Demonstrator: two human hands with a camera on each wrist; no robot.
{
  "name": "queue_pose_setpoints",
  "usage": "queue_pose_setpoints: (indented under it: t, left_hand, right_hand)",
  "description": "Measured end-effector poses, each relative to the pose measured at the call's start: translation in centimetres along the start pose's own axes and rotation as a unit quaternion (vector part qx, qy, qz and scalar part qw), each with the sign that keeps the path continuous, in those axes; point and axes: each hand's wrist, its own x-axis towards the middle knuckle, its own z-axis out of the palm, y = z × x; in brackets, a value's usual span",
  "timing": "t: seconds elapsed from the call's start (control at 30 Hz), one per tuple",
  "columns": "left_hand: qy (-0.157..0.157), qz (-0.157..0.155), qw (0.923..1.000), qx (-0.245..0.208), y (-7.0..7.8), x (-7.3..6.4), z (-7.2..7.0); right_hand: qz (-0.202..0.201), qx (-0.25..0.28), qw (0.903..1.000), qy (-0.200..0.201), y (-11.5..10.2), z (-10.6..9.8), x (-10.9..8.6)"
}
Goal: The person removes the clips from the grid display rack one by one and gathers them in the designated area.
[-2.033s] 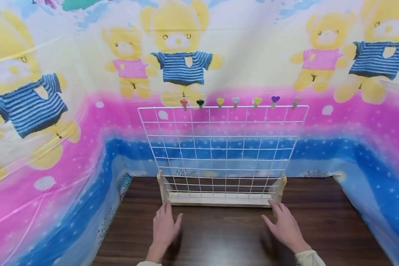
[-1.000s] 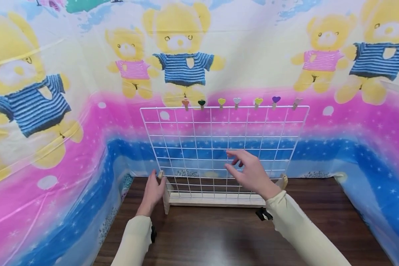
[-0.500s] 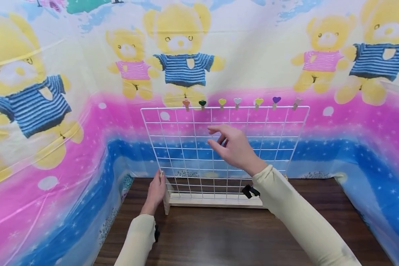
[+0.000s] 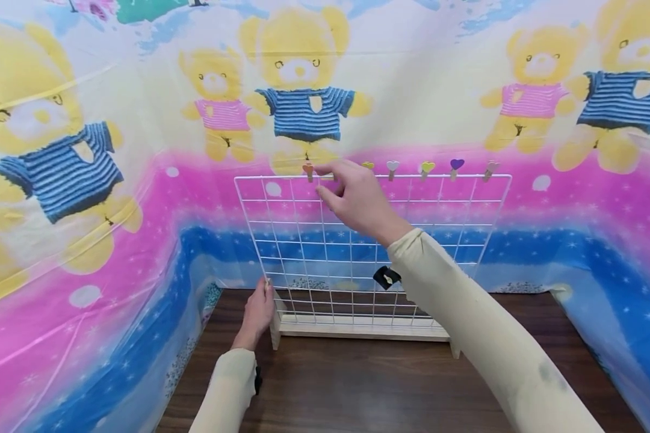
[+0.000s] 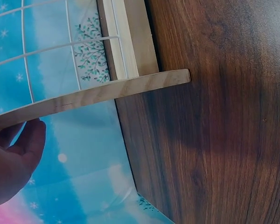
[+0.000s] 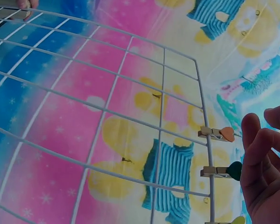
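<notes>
A white wire grid (image 4: 357, 252) stands upright in a wooden stand (image 4: 357, 329), with several heart-topped mini clothespins along its top edge. My left hand (image 4: 259, 310) holds the top of the stand's left upright (image 5: 84, 100). My right hand (image 4: 357, 195) is raised at the grid's top edge, thumb and index finger apart, nothing held between them. In the right wrist view its fingers are close beside the green heart clothespin (image 6: 234, 171) and the orange heart clothespin (image 6: 227, 134). From the head view the right hand hides the green one.
Farther right on the top wire are a white heart clothespin (image 4: 392, 167), a yellow one (image 4: 427, 168), a purple one (image 4: 457, 165) and a pale pinkish one (image 4: 490, 169). A dark wooden table (image 4: 357, 391) lies below. Bear-printed cloth (image 4: 422, 90) surrounds it at the back and sides.
My right hand has risen from the table front up and left to the top wire near the green clothespin. My left hand has moved from the stand's base to its left upright.
</notes>
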Motion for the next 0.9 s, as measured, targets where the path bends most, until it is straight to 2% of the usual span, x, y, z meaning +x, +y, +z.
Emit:
queue_pose_setpoints:
  t: [0.33, 0.53, 0.77, 0.9]
  left_hand:
    - [-0.010, -0.010, 0.9999, 0.001, 0.0, 0.0, -0.1]
    - [-0.009, -0.007, 0.9999, 0.001, 0.1, 0.1, -0.3]
    - [-0.007, -0.007, 0.9999, 0.007, 0.0, 0.0, -0.2]
    - [-0.009, -0.005, 0.9999, 0.003, 0.0, 0.0, -0.2]
  right_hand:
    - [0.061, -0.021, 0.9972, -0.037, -0.4, 0.0, 2.6]
    - [0.108, 0.026, 0.9906, -0.080, -0.6, 0.3, 3.6]
    - [0.141, 0.042, 0.9836, -0.104, -0.1, 1.0, 4.2]
    - [0.150, 0.058, 0.9814, -0.105, 0.0, 1.1, 4.3]
